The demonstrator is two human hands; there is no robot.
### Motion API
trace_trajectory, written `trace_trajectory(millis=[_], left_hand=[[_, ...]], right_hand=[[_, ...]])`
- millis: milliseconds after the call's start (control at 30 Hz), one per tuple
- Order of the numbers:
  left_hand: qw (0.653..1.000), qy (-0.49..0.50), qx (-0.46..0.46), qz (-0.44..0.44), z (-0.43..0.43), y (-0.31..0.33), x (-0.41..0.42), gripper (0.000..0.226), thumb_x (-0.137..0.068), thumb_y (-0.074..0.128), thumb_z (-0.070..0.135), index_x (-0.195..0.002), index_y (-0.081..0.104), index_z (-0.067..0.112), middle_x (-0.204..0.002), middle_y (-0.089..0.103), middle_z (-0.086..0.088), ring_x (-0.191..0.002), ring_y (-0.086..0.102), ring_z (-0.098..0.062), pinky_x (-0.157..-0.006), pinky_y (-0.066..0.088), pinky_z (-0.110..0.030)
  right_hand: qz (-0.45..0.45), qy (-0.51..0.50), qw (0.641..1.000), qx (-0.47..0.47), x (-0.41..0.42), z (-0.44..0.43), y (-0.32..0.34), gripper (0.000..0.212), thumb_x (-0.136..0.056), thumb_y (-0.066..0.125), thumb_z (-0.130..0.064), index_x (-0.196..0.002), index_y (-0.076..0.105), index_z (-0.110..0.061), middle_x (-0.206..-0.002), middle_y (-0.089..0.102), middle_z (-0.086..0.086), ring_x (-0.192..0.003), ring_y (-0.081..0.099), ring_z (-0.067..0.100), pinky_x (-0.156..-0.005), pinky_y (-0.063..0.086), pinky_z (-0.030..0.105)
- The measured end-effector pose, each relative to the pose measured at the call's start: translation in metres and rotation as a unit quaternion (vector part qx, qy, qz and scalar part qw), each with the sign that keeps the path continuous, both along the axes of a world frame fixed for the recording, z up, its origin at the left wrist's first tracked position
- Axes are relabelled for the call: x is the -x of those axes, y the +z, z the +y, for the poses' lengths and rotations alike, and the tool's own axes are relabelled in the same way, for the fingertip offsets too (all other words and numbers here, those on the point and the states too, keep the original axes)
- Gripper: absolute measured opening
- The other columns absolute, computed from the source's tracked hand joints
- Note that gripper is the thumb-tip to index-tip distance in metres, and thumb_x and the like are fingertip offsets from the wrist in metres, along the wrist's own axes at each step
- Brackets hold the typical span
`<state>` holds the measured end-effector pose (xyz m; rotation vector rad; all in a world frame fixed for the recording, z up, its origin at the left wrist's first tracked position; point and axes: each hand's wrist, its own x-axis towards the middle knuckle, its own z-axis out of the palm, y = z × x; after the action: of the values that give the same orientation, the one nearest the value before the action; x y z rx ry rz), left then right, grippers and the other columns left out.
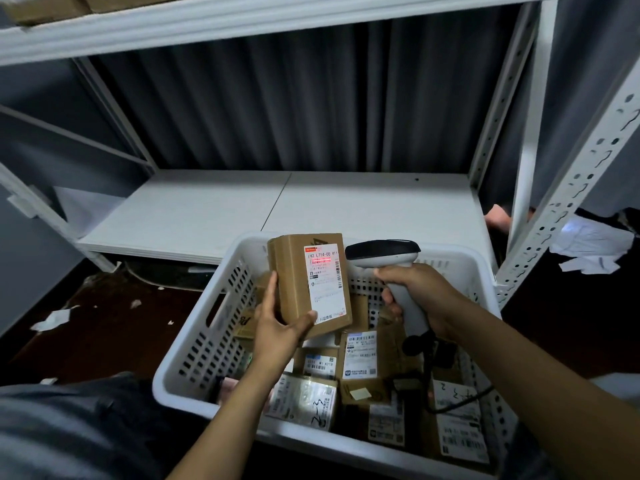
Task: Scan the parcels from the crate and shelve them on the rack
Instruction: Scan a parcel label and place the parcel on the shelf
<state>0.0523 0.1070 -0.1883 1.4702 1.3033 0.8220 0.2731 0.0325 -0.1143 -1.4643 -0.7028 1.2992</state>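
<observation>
The person bends over a white slotted crate (194,341) that stands on the dark floor just in front of the white metal rack (571,202). Their left hand (277,323) grips a brown parcel (294,271) from below, thumb across its lower front and fingers up its left side, holding it upright above the crate with its white label (327,289) turned toward them. Their right hand (419,292) is wrapped round the handle of a white scanner (384,252), whose dark head points left at the parcel from just beside it. A red glow (322,260) lies across the barcode near the top of the label. A black cable (450,407) trails from the scanner's handle down into the crate, over the other parcels (360,355) lying flat there, most with labels facing up. Behind the crate runs the rack's low white shelf (207,216), with a dark pleated curtain (277,109) at its back. Cardboard boxes (45,5) sit on the shelf above. Paper scraps (52,320) lie on the floor to the left.
</observation>
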Motion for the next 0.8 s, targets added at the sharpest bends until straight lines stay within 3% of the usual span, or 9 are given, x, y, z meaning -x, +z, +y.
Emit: trace_trajectory(millis=[133, 233, 367, 533, 700, 800], left_hand=[[0.999, -0.004, 0.008, -0.039, -0.001, 0.009, 0.003, 0.101, -0.068, 0.085, 0.026, -0.144, 0.025, 0.055, -0.142, 0.045, 0.001, -0.124, 0.051, -0.019, -0.099, 0.049, -0.052], [0.996, 0.005, 0.028, -0.082, 0.003, 0.019, 0.007, 0.089, -0.079, 0.076, 0.012, -0.148, 0.028, 0.039, -0.138, 0.049, 0.006, -0.122, 0.052, -0.018, -0.101, 0.048, -0.05], [0.989, 0.022, 0.066, -0.131, 0.011, 0.043, 0.012, 0.07, -0.087, 0.067, 0.015, -0.144, 0.034, 0.038, -0.132, 0.055, 0.004, -0.115, 0.059, -0.022, -0.099, 0.049, -0.049], [0.973, -0.002, 0.117, -0.199, 0.018, 0.089, 0.014, 0.049, -0.09, 0.063, 0.032, -0.135, 0.046, 0.036, -0.124, 0.065, -0.006, -0.106, 0.065, -0.025, -0.094, 0.052, -0.051], [0.967, -0.006, 0.104, -0.232, 0.027, 0.155, 0.016, 0.036, -0.094, 0.056, 0.035, -0.129, 0.053, 0.03, -0.115, 0.069, -0.004, -0.097, 0.068, -0.022, -0.064, 0.053, -0.03], [0.963, -0.018, 0.096, -0.253, 0.034, 0.205, 0.021, 0.028, -0.096, 0.053, 0.035, -0.123, 0.056, 0.026, -0.108, 0.072, -0.005, -0.095, 0.068, -0.022, -0.071, 0.055, -0.034]], right_hand=[[-0.017, 0.006, 1.0, -0.002, 0.001, -0.002, 0.002, 0.028, -0.091, 0.062, -0.019, -0.068, 0.06, -0.003, -0.057, 0.056, 0.012, -0.042, 0.048, 0.018, -0.046, 0.041, 0.026], [-0.078, 0.005, 0.997, -0.015, 0.002, -0.009, 0.007, 0.028, -0.091, 0.064, -0.02, -0.072, 0.061, 0.0, -0.057, 0.057, 0.011, -0.043, 0.049, 0.017, -0.048, 0.043, 0.028], [-0.151, -0.037, 0.987, -0.044, 0.007, -0.016, 0.02, 0.016, -0.089, 0.065, -0.017, -0.08, 0.063, -0.004, -0.059, 0.06, 0.01, -0.044, 0.05, 0.019, -0.047, 0.044, 0.027], [-0.176, -0.073, 0.978, -0.09, 0.027, -0.013, 0.055, 0.013, -0.09, 0.066, -0.016, -0.093, 0.062, -0.004, -0.057, 0.061, 0.006, -0.043, 0.05, 0.02, -0.049, 0.043, 0.028], [-0.172, -0.115, 0.972, -0.112, 0.044, -0.002, 0.111, 0.016, -0.089, 0.068, -0.019, -0.097, 0.062, -0.007, -0.058, 0.058, 0.007, -0.043, 0.047, 0.021, -0.046, 0.039, 0.027], [-0.19, -0.13, 0.964, -0.133, 0.047, 0.007, 0.155, 0.015, -0.087, 0.069, -0.019, -0.093, 0.061, -0.008, -0.057, 0.058, 0.007, -0.042, 0.046, 0.02, -0.045, 0.038, 0.026]])
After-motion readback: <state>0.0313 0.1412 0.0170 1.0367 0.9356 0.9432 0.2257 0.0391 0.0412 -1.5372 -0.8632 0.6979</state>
